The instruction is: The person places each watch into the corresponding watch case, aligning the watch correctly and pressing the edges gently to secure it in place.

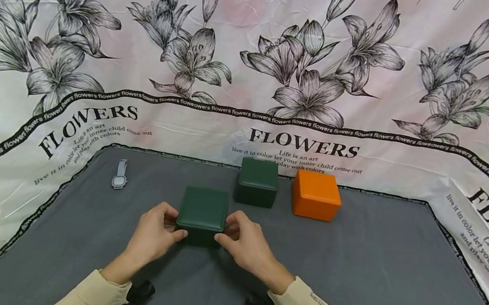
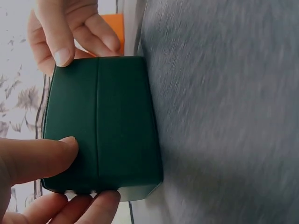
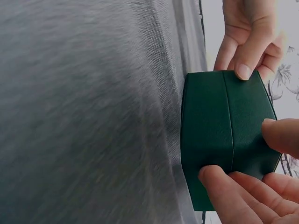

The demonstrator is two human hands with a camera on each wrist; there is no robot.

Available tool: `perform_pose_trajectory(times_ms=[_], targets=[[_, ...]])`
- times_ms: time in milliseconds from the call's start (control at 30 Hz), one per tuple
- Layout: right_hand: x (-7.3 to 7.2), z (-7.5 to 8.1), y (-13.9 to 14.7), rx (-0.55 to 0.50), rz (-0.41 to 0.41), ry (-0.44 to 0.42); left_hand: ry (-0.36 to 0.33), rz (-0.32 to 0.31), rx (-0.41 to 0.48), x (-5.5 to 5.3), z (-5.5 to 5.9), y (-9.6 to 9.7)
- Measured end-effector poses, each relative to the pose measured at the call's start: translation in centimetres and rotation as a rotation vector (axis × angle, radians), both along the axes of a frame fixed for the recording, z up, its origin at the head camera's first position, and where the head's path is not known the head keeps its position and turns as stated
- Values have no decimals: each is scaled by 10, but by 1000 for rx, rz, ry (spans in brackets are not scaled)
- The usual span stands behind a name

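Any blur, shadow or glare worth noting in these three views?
Head: fairly sharp, soft shadow below the held green box, faint sheen on the floral backdrop; left wrist: grey cloth smeared, box seam crisp; right wrist: cloth streaky, backdrop washed out.

Grey tabletop (image 1: 373, 284), watch (image 1: 120, 175), green box (image 1: 203, 210), second green box (image 1: 258, 182), orange box (image 1: 315, 195)

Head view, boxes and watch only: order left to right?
Pale watch → nearer green box → farther green box → orange box.
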State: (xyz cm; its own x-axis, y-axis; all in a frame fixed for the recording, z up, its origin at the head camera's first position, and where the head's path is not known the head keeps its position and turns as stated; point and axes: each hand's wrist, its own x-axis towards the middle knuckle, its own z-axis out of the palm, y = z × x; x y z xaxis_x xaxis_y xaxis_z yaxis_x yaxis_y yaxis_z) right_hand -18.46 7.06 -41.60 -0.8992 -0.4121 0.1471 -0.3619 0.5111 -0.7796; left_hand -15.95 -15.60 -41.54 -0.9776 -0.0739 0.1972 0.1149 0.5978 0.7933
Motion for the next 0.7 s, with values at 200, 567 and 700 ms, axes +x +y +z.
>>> perform_pose_trajectory(times_ms=[200, 567, 700], targets=[[7, -1, 22, 8, -12, 21, 6, -62, 44, 4, -2, 16], [19, 1, 56, 18, -62, 16, 51, -169, 44, 4, -2, 48], [23, 1, 69, 23, -89, 5, 53, -208, 36, 4, -3, 60]])
